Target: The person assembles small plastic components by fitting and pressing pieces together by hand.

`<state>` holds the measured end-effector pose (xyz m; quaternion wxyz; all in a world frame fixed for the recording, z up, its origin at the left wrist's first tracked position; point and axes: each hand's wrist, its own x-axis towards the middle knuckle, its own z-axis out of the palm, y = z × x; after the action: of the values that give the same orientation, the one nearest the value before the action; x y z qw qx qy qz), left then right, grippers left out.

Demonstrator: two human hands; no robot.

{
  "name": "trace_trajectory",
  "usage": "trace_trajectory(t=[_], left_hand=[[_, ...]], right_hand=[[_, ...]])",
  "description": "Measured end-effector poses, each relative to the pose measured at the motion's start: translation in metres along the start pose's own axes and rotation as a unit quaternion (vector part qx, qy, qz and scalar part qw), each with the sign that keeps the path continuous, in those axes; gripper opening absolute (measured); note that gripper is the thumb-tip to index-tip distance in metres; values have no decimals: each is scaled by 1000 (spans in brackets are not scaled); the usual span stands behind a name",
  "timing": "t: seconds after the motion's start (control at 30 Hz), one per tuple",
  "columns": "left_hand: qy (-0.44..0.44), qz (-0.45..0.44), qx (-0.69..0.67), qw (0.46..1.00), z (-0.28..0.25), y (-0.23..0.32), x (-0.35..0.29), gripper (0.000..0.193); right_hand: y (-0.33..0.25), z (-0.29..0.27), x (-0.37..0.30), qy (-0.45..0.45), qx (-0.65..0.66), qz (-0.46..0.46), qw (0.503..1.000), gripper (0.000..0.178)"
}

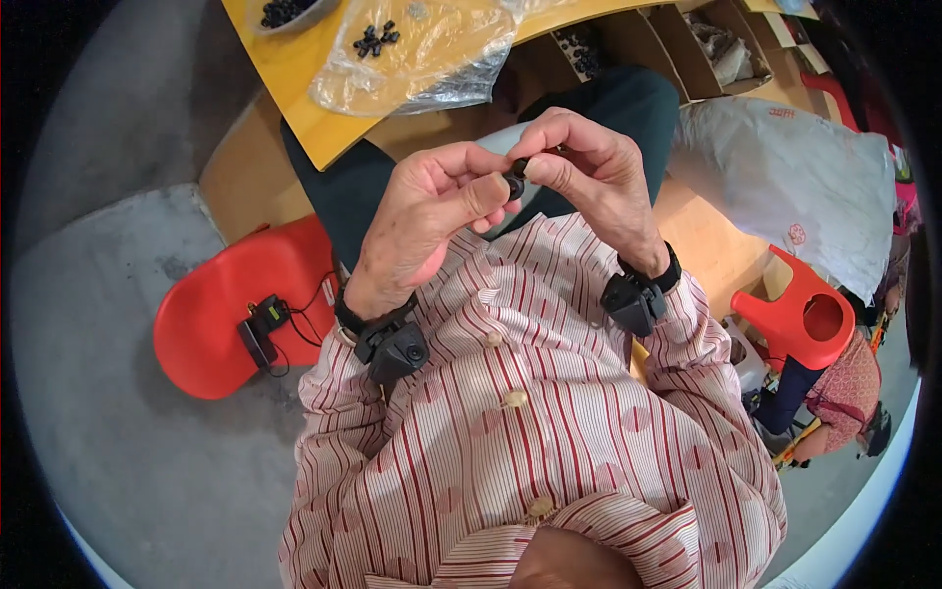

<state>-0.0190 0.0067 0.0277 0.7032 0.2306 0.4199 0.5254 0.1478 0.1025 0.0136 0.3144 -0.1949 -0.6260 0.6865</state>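
My left hand (429,214) pinches a small round black part (514,187) between thumb and forefinger, above my lap. Close against it, another small dark piece (521,167) sits in the fingertips of my right hand (596,180). The two pieces meet or nearly touch; fingers cover much of them, so their exact kind cannot be made out. Beyond my hands, several similar small black parts (376,39) lie on a clear plastic bag (432,61) spread over the yellow tabletop (285,74).
At the table's far left stands a clear tub (312,18) of black parts. Cardboard boxes (672,44) sit under the table edge. A big white sack (785,182) is at right, with a red plastic stool (800,309) nearby. A red chair (211,314) at left bears a small black device (260,334).
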Motion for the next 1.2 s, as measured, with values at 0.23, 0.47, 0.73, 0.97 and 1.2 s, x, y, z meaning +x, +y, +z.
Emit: trace_trajectory(t=[0.23, 0.47, 0.73, 0.97, 1.2], left_hand=[[-23, 56, -42, 997, 11, 8, -17, 32], [-16, 96, -34, 995, 14, 9, -29, 29], [1, 92, -11, 996, 16, 13, -33, 25], [-12, 71, -13, 997, 16, 14, -28, 26], [-5, 41, -4, 999, 18, 17, -28, 22]], right_hand=[[-23, 11, 2, -31, 20, -47, 998, 12], [-30, 16, -1, -52, 34, -55, 997, 14], [-31, 12, 1, -52, -47, -125, 990, 12], [-29, 8, 4, -8, -181, -204, 962, 14], [-27, 6, 5, 0, -225, -249, 942, 15]])
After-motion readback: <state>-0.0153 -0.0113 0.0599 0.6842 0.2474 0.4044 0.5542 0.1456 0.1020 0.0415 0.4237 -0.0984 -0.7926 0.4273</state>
